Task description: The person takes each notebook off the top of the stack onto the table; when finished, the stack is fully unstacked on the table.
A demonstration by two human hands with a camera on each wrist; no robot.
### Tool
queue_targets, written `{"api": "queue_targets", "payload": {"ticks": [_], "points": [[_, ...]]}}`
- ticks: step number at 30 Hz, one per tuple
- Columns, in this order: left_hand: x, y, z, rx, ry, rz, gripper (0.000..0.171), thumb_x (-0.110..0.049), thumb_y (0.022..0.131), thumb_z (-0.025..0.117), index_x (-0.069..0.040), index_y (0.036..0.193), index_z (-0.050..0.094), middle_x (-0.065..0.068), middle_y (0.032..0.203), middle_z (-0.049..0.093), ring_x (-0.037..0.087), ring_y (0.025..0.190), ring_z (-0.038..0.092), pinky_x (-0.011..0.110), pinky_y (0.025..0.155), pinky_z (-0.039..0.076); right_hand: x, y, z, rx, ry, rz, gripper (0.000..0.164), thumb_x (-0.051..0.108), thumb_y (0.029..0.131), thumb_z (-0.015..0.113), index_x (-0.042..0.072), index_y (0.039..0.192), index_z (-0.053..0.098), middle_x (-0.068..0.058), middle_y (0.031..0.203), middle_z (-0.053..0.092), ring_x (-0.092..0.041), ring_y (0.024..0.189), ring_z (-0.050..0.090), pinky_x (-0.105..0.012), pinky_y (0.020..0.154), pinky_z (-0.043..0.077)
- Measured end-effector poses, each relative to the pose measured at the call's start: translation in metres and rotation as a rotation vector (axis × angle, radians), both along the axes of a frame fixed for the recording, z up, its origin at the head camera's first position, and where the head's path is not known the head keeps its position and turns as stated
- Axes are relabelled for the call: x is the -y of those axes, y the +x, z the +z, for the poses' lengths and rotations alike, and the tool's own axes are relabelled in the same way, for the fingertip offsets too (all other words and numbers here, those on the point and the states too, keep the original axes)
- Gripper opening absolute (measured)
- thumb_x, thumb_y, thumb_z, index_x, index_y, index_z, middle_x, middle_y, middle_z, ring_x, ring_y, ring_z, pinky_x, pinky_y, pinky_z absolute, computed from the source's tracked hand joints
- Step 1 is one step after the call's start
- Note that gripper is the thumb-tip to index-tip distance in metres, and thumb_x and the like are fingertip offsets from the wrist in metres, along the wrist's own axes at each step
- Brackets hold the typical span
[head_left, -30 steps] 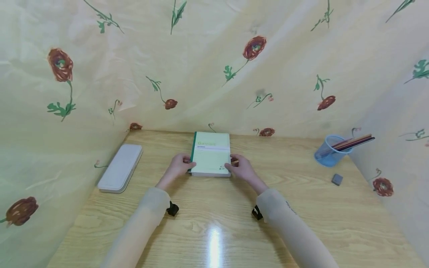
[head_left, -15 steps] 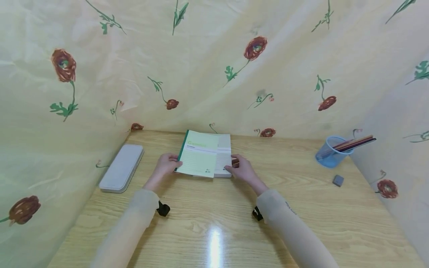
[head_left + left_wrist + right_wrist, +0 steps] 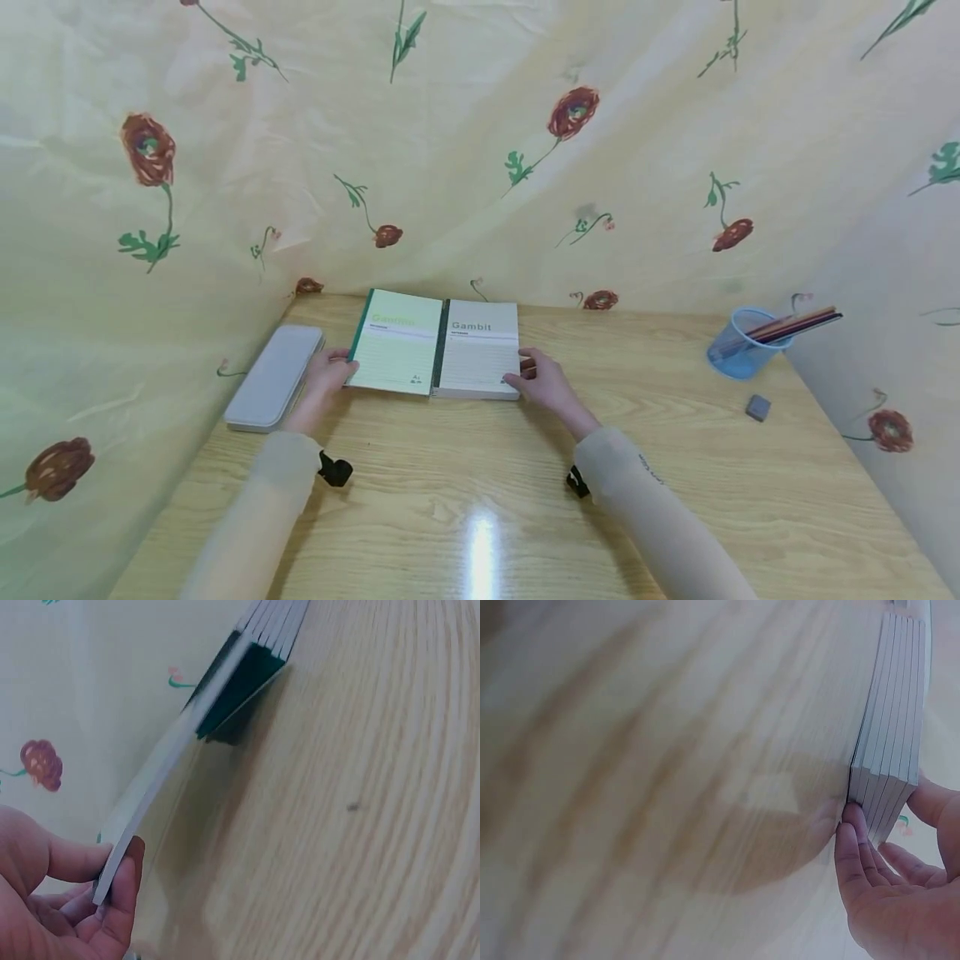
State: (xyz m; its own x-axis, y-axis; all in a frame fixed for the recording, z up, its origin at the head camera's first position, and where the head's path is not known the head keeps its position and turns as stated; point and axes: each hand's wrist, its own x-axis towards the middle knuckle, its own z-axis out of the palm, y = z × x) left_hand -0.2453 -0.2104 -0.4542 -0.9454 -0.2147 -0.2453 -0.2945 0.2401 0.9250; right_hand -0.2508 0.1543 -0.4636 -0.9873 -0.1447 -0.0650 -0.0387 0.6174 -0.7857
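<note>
My left hand [image 3: 325, 373] pinches the left edge of a pale green notebook [image 3: 397, 343] with a dark green spine, thumb on top and fingers below. In the left wrist view that notebook [image 3: 161, 769] slopes up off the table, its far end by the stack. Just right of it lies a stack of notebooks [image 3: 482, 346], the top one grey-white with a dark spine and "Gambit" on its cover. My right hand [image 3: 546, 379] grips the stack's right side. The right wrist view has the thumb of that hand [image 3: 900, 892] on the top cover and fingertips at the bottom edge.
A white flat case [image 3: 276, 375] lies at the left, close beside the left hand. At the right back stands a blue mesh cup [image 3: 738, 354] holding several pencils [image 3: 787, 323], with a small grey eraser [image 3: 758, 407] in front. Flowered cloth [image 3: 465, 150] encloses the wooden table [image 3: 480, 467].
The left hand has slid the green notebook leftward off the stack, uncovering the grey-white notebook beneath. The right hand has stayed at the stack's right side.
</note>
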Motion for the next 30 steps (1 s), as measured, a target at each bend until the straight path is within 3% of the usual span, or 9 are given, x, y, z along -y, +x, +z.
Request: {"api": "queue_targets", "payload": {"ticks": [5, 9, 15, 20, 25, 30], "points": [[0.0073, 0.0017, -0.0038, 0.014, -0.012, 0.040, 0.043, -0.001, 0.096, 0.053, 0.015, 0.136, 0.046, 0.029, 0.129, 0.052, 0.031, 0.111, 0.052, 0.034, 0.088, 0.045, 0.0000, 0.0003, 0.0008, -0.019, 0.012, 0.009, 0.060, 0.017, 0.095, 0.070, -0.006, 0.143, 0.043, -0.026, 0.124, 0.060, -0.035, 0.110, 0.060, -0.044, 0.090, 0.052], [0.0084, 0.0019, -0.0055, 0.024, -0.046, 0.036, 0.042, -0.001, 0.096, 0.055, 0.015, 0.134, 0.048, 0.027, 0.123, 0.054, 0.029, 0.105, 0.054, 0.029, 0.081, 0.047, 0.0002, 0.0007, 0.0021, -0.026, 0.013, 0.012, 0.060, 0.017, 0.095, 0.070, -0.006, 0.143, 0.043, -0.026, 0.123, 0.060, -0.035, 0.109, 0.061, -0.044, 0.090, 0.052], [0.0064, 0.0012, -0.0026, 0.020, -0.228, -0.013, 0.041, -0.005, 0.096, 0.056, 0.015, 0.131, 0.051, 0.028, 0.119, 0.057, 0.028, 0.094, 0.058, 0.029, 0.073, 0.049, -0.0011, 0.0005, 0.0022, -0.032, 0.019, 0.007, 0.060, 0.018, 0.095, 0.070, -0.006, 0.143, 0.043, -0.025, 0.123, 0.060, -0.035, 0.109, 0.061, -0.044, 0.090, 0.052], [0.0046, 0.0018, -0.0003, 0.016, -0.400, -0.035, 0.037, -0.008, 0.095, 0.057, 0.015, 0.123, 0.056, 0.028, 0.113, 0.061, 0.032, 0.093, 0.059, 0.039, 0.081, 0.049, -0.0010, 0.0017, 0.0028, -0.032, 0.026, 0.008, 0.061, 0.019, 0.095, 0.070, -0.005, 0.143, 0.044, -0.025, 0.123, 0.060, -0.035, 0.109, 0.061, -0.045, 0.090, 0.052], [0.0045, 0.0030, -0.0039, 0.009, -0.480, -0.052, 0.031, -0.007, 0.092, 0.058, 0.015, 0.115, 0.061, 0.027, 0.108, 0.064, 0.036, 0.096, 0.058, 0.045, 0.085, 0.048, -0.0001, 0.0024, 0.0011, -0.027, 0.028, 0.013, 0.061, 0.019, 0.094, 0.071, -0.005, 0.143, 0.043, -0.024, 0.122, 0.061, -0.034, 0.108, 0.061, -0.044, 0.090, 0.052], [0.0020, 0.0049, -0.0039, 0.012, -0.559, -0.067, 0.037, -0.008, 0.091, 0.056, 0.016, 0.120, 0.059, 0.031, 0.119, 0.061, 0.042, 0.107, 0.058, 0.050, 0.092, 0.047, -0.0003, 0.0013, -0.0015, -0.016, 0.030, 0.004, 0.061, 0.019, 0.094, 0.071, -0.004, 0.144, 0.044, -0.023, 0.121, 0.061, -0.033, 0.108, 0.061, -0.044, 0.090, 0.052]]}}
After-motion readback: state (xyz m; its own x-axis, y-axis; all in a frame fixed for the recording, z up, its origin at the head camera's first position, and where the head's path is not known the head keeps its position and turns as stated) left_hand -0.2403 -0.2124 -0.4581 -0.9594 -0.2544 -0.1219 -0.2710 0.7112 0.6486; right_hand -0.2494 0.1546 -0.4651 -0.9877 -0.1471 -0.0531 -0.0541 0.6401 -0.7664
